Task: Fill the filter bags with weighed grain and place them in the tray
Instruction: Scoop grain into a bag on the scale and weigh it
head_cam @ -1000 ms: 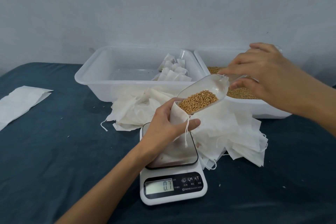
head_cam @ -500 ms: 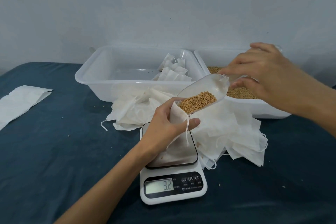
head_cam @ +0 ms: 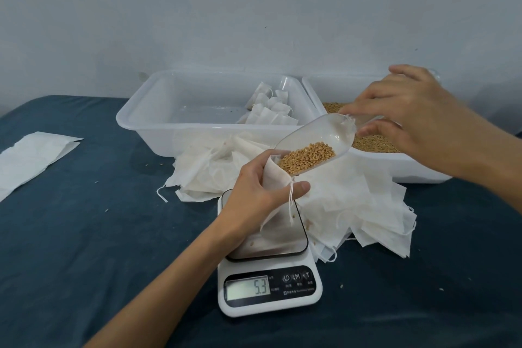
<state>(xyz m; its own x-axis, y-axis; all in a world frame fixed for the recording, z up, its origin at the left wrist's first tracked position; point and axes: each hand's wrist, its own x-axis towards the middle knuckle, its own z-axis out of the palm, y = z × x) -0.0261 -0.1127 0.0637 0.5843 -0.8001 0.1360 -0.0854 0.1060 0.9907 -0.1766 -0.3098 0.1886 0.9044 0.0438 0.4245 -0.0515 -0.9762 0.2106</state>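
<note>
Left hand (head_cam: 254, 192) grips a white filter bag (head_cam: 272, 195) near its mouth, fingers curled round the cloth and the thumb pressed against the drawstring side, so the bag hangs upright with its bottom resting on the platform of the scale (head_cam: 269, 271). The display reads 5.3. Far to the left on the blue cloth (head_cam: 84, 234) lies a flat white sheet (head_cam: 34, 158), well apart from the work.

Behind the scale sits a heap of empty bags (head_cam: 353, 206), and behind that the tray (head_cam: 147, 121), which holds a few filled bags (head_cam: 271, 113) in its right end.

The bag looks thin, soft and very light, with no stiffness of its own; I judge it will collapse or tip unless held at the rim, and the rim beside the string is the sensible place to pinch it. Its long axis runs nearly vertical, mouth pointing up and slightly right toward the scoop (head_cam: 316, 141).

That clear plastic scoop is tilted, its open lip down and left at the bag's mouth, handle up and right. Grain (head_cam: 306, 157) lies heaped at the lip. The scoop is rigid and probably smooth, so grains should slide freely.

Right hand (head_cam: 409, 116) pinches the handle between thumb and fingertips, the other fingers loosely spread, above the second tub (head_cam: 395, 169) of grain.
</note>
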